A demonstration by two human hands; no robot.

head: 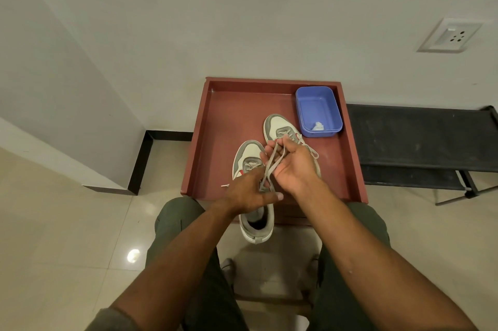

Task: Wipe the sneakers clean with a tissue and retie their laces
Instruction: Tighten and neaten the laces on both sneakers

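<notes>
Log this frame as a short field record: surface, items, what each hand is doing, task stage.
surface: red-brown raised-edge tray
left sneaker: grey and white sneaker, heel overhanging the tray's near edge
right sneaker: matching one, beside the container
container: blue plastic tub holding a crumpled white tissue
left hand: at the grey lace; grip unclear
right hand: fingers curled round the lace, pulling it up
stage: lacing, bow not yet tied
</notes>
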